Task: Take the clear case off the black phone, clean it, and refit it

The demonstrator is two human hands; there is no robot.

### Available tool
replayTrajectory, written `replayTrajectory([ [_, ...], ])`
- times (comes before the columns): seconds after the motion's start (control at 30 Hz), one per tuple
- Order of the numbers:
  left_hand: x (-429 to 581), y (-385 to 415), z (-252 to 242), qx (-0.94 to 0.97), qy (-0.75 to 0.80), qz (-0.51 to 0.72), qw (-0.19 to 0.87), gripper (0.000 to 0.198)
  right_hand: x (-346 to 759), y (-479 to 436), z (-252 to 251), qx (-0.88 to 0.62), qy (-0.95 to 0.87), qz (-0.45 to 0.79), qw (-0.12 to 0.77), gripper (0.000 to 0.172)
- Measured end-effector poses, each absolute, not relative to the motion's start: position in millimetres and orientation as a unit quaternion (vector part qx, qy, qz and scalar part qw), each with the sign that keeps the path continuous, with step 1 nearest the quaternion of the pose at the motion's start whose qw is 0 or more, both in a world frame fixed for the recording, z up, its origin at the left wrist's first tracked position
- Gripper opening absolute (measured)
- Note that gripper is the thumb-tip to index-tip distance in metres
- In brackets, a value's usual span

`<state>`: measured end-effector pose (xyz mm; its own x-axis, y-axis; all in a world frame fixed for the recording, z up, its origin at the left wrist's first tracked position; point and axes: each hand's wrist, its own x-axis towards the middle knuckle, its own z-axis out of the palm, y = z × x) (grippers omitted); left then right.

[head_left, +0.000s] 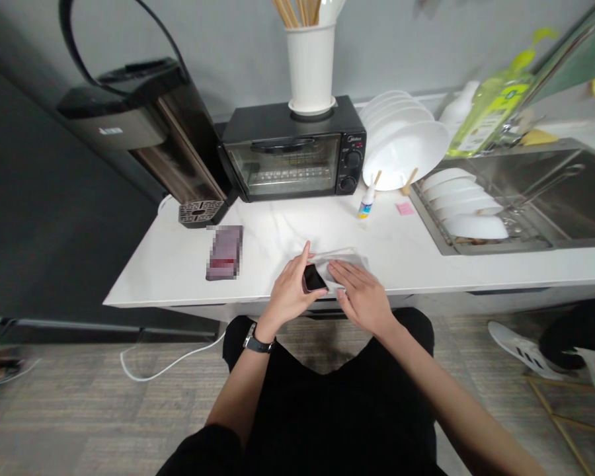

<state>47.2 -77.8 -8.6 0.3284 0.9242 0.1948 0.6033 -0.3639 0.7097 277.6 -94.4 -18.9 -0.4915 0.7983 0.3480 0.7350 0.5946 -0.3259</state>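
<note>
Near the front edge of the white counter, my left hand (291, 284) curls round a small dark object (316, 278) with a glossy black face, its fingers and thumb at the sides. The object looks like a phone, though part of it is hidden. Right beside it lies a thin whitish cloth or pouch (346, 256). My right hand (364, 297) rests on this with fingers stretched flat and thumb apart, toward the counter edge. Whether the black object reaches under the cloth I cannot tell. To the left, a purplish flat packet (225, 252), blurred out, lies on the counter.
A toaster oven (292, 155) bearing a white utensil holder (311, 66) stands behind, with a drink dispenser (163, 145) to its left. Right of the oven are a small bottle (366, 201), a pink note (405, 209), racked plates (406, 149) and a sink (540, 192) with bowls (463, 205).
</note>
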Motion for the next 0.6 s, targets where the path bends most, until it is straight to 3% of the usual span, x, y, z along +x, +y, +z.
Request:
replayTrajectory([
  [0.07,46,-77,-10,0.779,0.490,0.298,0.255,0.115,258,-96,-18,-0.402,-0.880,0.092,0.234,0.074],
  [0.2,45,-76,-11,0.788,0.488,0.297,0.230,0.107,240,-86,-12,-0.334,-0.906,0.118,0.232,0.067],
  [0.6,49,-78,-8,0.758,0.511,0.301,0.271,0.125,317,-66,-17,-0.377,-0.902,0.077,0.195,0.068],
])
